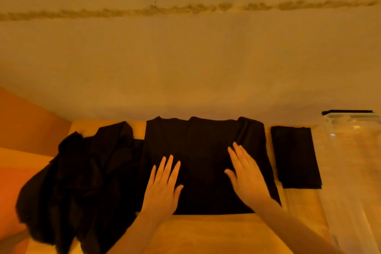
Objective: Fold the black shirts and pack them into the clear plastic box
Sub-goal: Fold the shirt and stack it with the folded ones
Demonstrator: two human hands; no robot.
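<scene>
Both hands' fingers (169, 169) spread flat on black shirt (206, 150), crumpled pile (82, 171) left, folded shirt (294, 156) right

A single head-worn wide-angle view looks forward and down, close over the bench (206, 233). The wall (185, 57) fills the frame toward 12 o'clock; forearms enter from 6 o'clock.
</scene>
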